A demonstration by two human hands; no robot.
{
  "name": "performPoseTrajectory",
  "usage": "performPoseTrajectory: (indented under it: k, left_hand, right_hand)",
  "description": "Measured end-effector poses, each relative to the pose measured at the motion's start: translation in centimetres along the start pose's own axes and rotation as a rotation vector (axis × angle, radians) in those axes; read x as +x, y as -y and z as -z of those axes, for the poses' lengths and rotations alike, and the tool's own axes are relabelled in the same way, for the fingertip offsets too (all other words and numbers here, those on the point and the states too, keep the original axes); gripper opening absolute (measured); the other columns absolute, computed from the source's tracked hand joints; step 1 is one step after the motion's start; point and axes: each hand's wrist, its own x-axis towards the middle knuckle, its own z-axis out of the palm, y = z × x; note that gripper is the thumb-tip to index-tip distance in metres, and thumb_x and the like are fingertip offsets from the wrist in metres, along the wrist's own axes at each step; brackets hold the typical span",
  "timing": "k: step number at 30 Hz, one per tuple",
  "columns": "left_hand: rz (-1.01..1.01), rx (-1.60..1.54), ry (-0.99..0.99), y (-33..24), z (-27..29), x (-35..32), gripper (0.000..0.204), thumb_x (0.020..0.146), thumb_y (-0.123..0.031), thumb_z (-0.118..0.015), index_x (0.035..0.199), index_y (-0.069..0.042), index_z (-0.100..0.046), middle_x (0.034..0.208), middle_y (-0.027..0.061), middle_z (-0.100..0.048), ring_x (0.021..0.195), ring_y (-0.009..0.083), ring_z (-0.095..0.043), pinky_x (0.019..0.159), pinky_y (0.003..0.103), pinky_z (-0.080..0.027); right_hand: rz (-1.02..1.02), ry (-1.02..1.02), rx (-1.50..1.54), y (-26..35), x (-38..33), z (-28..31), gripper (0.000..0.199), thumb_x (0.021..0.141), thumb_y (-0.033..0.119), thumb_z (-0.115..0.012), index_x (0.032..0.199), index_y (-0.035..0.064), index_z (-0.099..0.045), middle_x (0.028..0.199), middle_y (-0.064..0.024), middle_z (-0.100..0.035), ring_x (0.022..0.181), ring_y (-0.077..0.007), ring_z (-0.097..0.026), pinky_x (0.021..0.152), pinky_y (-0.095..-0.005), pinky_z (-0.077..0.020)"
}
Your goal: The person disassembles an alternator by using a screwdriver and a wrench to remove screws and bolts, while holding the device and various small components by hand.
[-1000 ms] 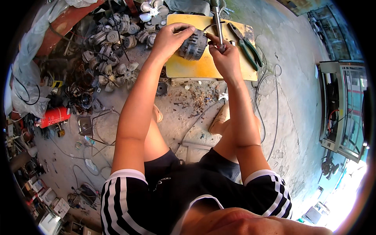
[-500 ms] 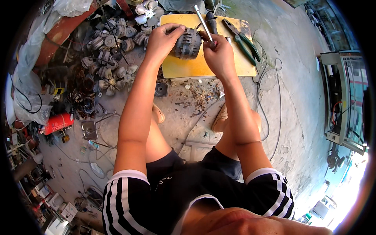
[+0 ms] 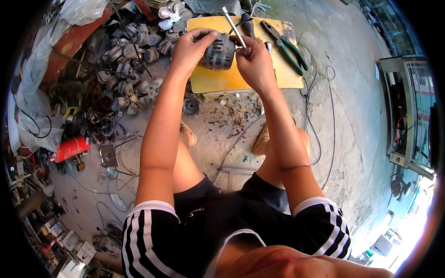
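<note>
On a yellow board (image 3: 211, 82), my left hand (image 3: 189, 52) grips the left side of a dark grey, ribbed electric motor (image 3: 219, 54), thumb and fingers closed at its upper edge. My right hand (image 3: 256, 66) is closed around a shiny metal socket wrench (image 3: 233, 27), which slants up and left past the motor. The right fingertips are at the motor's right end; the exact contact there is hidden by the hand. A dark-handled screwdriver (image 3: 247, 27) lies just behind the wrench. Green-handled pliers (image 3: 286, 47) lie open-jawed or nearly so at the board's right.
Left of the board is a heap of used small motors (image 3: 123, 55) with a white fan blade (image 3: 170, 16). A red cylinder (image 3: 72, 148) lies farther left. Loose cable (image 3: 333, 116) runs over the concrete floor at right, near a glass-fronted cabinet (image 3: 410, 116). Debris (image 3: 238, 116) is scattered before the board.
The wrench's upper end and my right hand have shifted slightly left. The motor, still in my left hand, sits a little farther left too.
</note>
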Motion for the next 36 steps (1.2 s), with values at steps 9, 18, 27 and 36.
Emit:
performPoseTrajectory:
  k: [9,18,27,36]
  left_hand:
    - [-0.046,0.123,-0.030,0.7,0.0,0.6,0.024,0.088,-0.023,-0.066,0.099,-0.001,-0.068,0.091,0.0014,-0.067,0.083,0.0077,-0.059,0.075,0.022,-0.045]
    - [-0.039,0.092,0.064,0.0,1.2,1.1,0.025,0.087,-0.024,-0.066,0.097,-0.001,-0.069,0.089,0.0020,-0.068,0.083,0.0086,-0.060,0.075,0.025,-0.046]
    - [0.016,0.145,0.133,-0.7,2.1,1.4,0.026,0.085,-0.022,-0.069,0.104,-0.005,-0.071,0.102,0.0016,-0.069,0.098,0.0091,-0.059,0.091,0.024,-0.040]
    - [-0.003,0.221,0.112,-1.4,2.3,1.1,0.031,0.084,-0.030,-0.071,0.107,-0.008,-0.070,0.101,0.0009,-0.068,0.098,0.0100,-0.058,0.092,0.025,-0.039]
  right_hand:
    - [-0.005,0.061,-0.040,-0.1,0.1,0.9,0.024,0.084,0.007,-0.057,0.106,0.0048,-0.067,0.091,-0.0135,-0.061,0.070,-0.0231,-0.057,0.068,-0.0326,-0.0477]
    - [0.058,0.074,-0.092,0.4,0.1,1.3,0.021,0.085,0.011,-0.060,0.103,0.0029,-0.067,0.090,-0.0163,-0.062,0.075,-0.0297,-0.060,0.070,-0.0359,-0.0476]
    - [-0.069,0.126,0.015,-0.3,0.0,1.2,0.029,0.090,0.027,-0.063,0.109,0.0046,-0.067,0.068,-0.0022,-0.051,0.059,-0.0107,-0.044,0.054,-0.0270,-0.0377]
    - [-0.067,0.145,0.054,-0.4,-0.3,1.5,0.034,0.089,0.030,-0.066,0.111,0.0042,-0.067,0.061,0.0044,-0.045,0.057,-0.0061,-0.038,0.050,-0.0248,-0.0330]
